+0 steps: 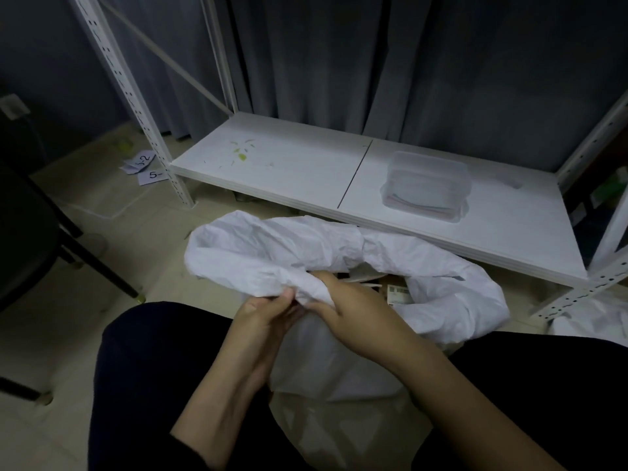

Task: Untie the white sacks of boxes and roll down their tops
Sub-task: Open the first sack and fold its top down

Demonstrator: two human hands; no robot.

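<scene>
Sack [339, 253] open; rim bunched directly ahead of you. Your left hand [263, 312] and right hand [343, 300] both pinch its near edge.

Bare forearms [452, 379], no sleeves showing; dark navy trousers [142, 385] cover both legs.

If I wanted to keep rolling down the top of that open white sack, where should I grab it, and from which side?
Probably the near edge of the white sack, reached from the person's side and from above. Its mouth already lies open, with the rim bunched into a thick soft fold. Both the left hand and the right hand grip that fold at the near edge, where loose cloth gathers easily.
</scene>
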